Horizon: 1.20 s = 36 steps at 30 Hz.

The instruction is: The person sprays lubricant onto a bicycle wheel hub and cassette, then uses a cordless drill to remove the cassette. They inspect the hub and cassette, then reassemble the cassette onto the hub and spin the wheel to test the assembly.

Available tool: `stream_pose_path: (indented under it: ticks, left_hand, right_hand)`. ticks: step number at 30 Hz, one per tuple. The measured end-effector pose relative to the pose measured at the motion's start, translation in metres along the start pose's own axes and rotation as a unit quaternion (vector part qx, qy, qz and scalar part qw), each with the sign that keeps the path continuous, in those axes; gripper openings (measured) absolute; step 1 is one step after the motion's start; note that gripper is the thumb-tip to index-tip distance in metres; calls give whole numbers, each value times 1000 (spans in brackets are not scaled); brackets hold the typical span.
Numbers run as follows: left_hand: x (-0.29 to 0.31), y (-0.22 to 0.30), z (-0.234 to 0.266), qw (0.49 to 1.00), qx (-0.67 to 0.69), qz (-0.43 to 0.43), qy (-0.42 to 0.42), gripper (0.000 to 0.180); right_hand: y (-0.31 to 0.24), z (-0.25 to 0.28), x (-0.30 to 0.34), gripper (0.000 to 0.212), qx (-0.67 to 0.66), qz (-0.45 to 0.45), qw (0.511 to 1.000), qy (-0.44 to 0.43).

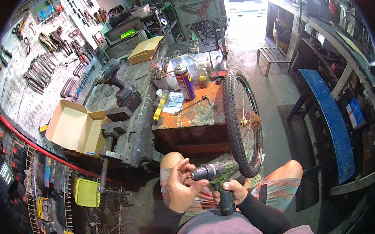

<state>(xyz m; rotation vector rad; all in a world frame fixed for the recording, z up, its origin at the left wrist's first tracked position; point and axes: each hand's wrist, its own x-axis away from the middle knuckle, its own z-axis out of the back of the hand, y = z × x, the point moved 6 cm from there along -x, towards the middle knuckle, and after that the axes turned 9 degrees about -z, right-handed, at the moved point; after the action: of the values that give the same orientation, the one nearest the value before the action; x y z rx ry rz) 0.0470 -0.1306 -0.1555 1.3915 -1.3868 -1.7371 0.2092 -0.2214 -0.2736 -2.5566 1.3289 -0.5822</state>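
Note:
A small green and black cordless drill (214,171) is held above my lap, its chuck pointing left. My right hand (236,190) wraps round its handle. My left hand (182,186) is raised at the chuck's tip, fingers half curled and apart, with the thumb stretched out just below the chuck. Whether a fingertip touches the tip I cannot tell. Beyond my knees stands an orange-topped workbench (204,114) with a spray can (184,83), a glass jar (202,78) and a metal tool with a bent end (193,106). Upright against its right side leans a bicycle wheel (243,122).
A bench vise (115,129) is at the left, near an opened cardboard box (74,128) and a larger cordless power tool (119,87). Wrenches (39,72) hang on the left wall. A blue bench (327,123) and a metal stool (274,55) stand at the right.

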Motion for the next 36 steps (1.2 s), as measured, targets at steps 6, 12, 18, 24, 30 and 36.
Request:
stream_pose_path:
  ticks: [6,12,18,24,30,36]
  left_hand:
    - [3,0,2,984,155,75,43,90]
    - [12,-11,14,996,12,90,28,85]
    - [6,-7,12,997,66,39,-19,79]
    - [9,-14,15,994,77,30,-76,86]
    - [-14,-5,-22,961,-110,-67,-246,118]
    - [-26,6,13,968,-131,7,-216,69]
  right_hand:
    - [-3,1,-2,60,-14,22,999,-39]
    - [-10,-6,-2,64,64,39,997,-12]
    - [-13,-5,-2,67,95,55,994,-6]
    - [-7,0,-2,67,70,27,997,-27]
    - [20,-4,-10,68,-166,-120,946,-252]
    - [-14,-7,-36,66,381,-87,920,22]
